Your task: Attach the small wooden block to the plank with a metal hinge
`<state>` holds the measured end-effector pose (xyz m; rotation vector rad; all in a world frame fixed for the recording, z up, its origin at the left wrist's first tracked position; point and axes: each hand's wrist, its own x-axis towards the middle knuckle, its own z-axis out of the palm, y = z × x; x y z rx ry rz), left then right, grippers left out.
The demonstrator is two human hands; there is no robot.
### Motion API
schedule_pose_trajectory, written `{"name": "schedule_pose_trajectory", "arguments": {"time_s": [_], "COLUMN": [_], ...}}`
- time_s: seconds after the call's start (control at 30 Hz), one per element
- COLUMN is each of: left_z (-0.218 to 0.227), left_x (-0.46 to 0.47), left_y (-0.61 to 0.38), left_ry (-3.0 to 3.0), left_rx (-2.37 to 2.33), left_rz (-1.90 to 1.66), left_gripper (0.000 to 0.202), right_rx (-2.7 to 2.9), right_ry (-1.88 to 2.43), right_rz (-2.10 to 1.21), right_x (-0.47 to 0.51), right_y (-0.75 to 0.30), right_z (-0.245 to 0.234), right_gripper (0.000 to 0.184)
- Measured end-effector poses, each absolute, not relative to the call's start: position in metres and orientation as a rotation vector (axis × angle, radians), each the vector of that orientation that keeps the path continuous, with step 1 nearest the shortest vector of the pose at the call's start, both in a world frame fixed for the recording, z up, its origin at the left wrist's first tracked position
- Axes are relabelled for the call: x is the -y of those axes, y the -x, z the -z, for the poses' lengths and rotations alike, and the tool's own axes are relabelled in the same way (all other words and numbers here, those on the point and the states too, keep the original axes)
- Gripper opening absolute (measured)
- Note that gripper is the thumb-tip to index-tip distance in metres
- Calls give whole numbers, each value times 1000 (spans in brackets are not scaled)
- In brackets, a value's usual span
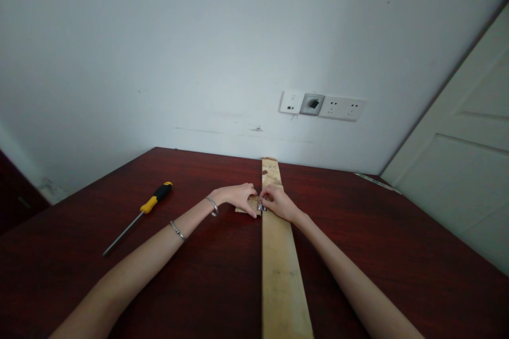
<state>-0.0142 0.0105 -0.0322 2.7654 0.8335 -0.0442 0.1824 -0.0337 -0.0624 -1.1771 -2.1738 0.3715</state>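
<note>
A long pale wooden board (280, 275) runs along the dark red tabletop from the near edge toward the wall. Against its left side lies a short wooden piece (254, 206). My left hand (238, 196) curls over this short piece, thumb and fingers on either side of it. Where the two pieces of wood meet, a small shiny metal part (260, 205) sits; its exact kind is too small to make out. My right hand (278, 203) rests on the long board, its thumb and fingertips pinched on that metal part.
A yellow-and-black screwdriver (151, 203) lies at the left of the table (191, 286), its tip toward me. A thin pale strip (376, 182) lies at the far right edge. Behind stands a white wall with sockets (342, 108); a white panelled door (465, 143) is at right.
</note>
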Motion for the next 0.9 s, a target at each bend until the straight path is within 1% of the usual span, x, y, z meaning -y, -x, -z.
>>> {"name": "schedule_pose_trajectory", "arguments": {"time_s": [0.47, 0.63, 0.9], "left_z": [34, 33, 35], "left_x": [-11, -11, -13], "left_y": [14, 15, 15], "left_ry": [-2770, -2770, -2743], "left_rx": [-849, -836, -826], "left_rz": [22, -1, -18], "left_gripper": [73, 68, 67], "right_rx": [2253, 2258, 2282], "right_ry": [1264, 1288, 1263], "right_rz": [-324, -294, -269], "right_x": [40, 42, 40], "right_y": [-181, -182, -181], "right_z": [52, 51, 53], "right_gripper": [5, 4, 6]}}
